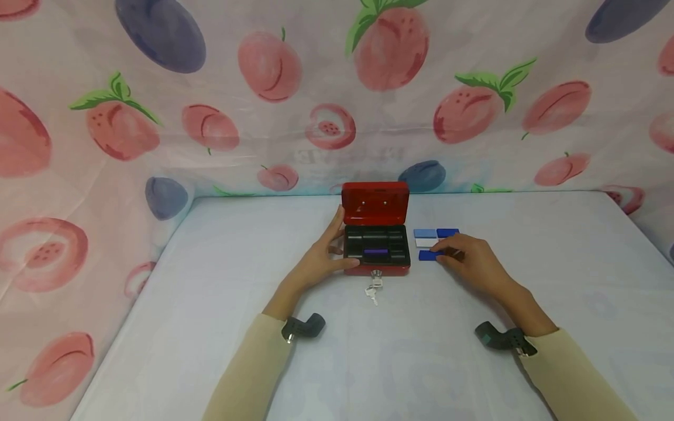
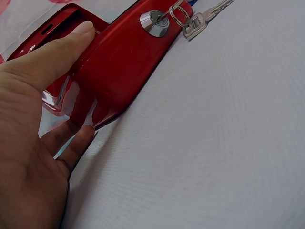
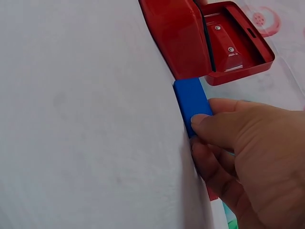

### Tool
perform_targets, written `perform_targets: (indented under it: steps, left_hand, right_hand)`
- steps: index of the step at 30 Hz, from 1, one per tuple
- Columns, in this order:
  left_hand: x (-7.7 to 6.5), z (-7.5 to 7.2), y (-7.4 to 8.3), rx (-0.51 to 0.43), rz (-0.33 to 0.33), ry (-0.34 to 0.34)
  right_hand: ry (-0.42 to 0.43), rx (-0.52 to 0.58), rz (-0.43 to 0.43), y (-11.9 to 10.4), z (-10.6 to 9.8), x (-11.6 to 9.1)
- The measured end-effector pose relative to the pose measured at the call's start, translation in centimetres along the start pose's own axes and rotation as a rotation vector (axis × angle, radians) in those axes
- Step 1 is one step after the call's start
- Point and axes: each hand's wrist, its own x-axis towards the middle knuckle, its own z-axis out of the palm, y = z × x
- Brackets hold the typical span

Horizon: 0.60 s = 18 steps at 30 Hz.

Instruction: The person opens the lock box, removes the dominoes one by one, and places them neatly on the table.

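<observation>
A red cash box [image 1: 389, 271] stands on the table with its lid [image 1: 375, 203] raised. In its black tray [image 1: 363, 235] lies a narrow purple-blue block [image 1: 376, 251]. My left hand [image 1: 316, 260] grips the box's left side, thumb over the front rim and fingers along the side and lid. Just right of the box, my right hand [image 1: 471, 260] pinches a flat blue block [image 3: 192, 98] by its right end. Behind it lie a light blue block [image 1: 425, 233], a white block [image 1: 425, 242] and a dark blue block [image 1: 447, 232], the last partly hidden by the fingers.
From the lock [image 2: 155, 23] on the box front hang keys [image 1: 371, 292] on a ring, resting on the white tabletop [image 1: 400, 362]. A fruit-print cloth [image 1: 326, 70] hangs behind the table and along its left side.
</observation>
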Motion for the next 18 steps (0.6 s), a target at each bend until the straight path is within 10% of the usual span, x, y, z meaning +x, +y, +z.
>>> perform_targets:
  steps: [18]
  left_hand:
    - [0.02, 0.00, 0.07, -0.005, -0.013, -0.001]
  right_hand:
    - [-0.004, -0.058, -0.031, 0.69, 0.49, -0.08]
